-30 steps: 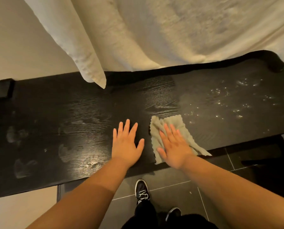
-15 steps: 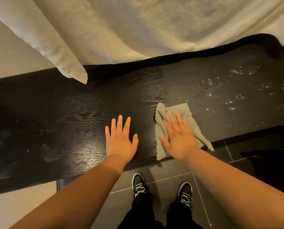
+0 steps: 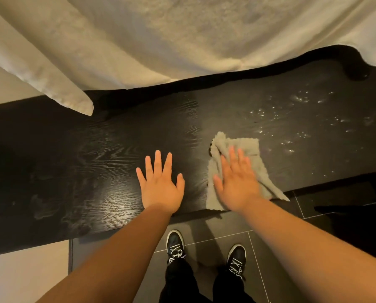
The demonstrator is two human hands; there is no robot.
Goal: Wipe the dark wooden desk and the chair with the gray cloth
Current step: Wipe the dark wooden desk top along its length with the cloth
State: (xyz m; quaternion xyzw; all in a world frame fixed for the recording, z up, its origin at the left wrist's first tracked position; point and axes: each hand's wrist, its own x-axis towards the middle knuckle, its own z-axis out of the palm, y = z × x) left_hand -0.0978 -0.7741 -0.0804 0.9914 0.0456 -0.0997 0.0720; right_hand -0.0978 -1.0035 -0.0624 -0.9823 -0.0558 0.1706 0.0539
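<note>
The dark wooden desk (image 3: 77, 171) runs across the view from left to right, its grain shining under the light. A gray cloth (image 3: 248, 147) lies flat near the desk's front edge, one corner hanging over it. My right hand (image 3: 237, 182) presses flat on the cloth with straight fingers. My left hand (image 3: 161, 182) rests flat on the bare wood just left of the cloth, fingers spread. Small wet droplets (image 3: 300, 127) glisten on the desk to the right of the cloth. A dark shape at the lower right (image 3: 357, 224) may be the chair; I cannot tell.
A cream curtain (image 3: 182, 40) hangs over the desk's far edge, one corner (image 3: 82, 106) drooping onto the wood at the left. My two black shoes (image 3: 175, 246) stand on dark floor tiles below the desk. Pale flooring shows at the lower left.
My right hand has slid the cloth a little to the right and away from me. My left hand stays flat on the wood. My right foot has stepped forward into view.
</note>
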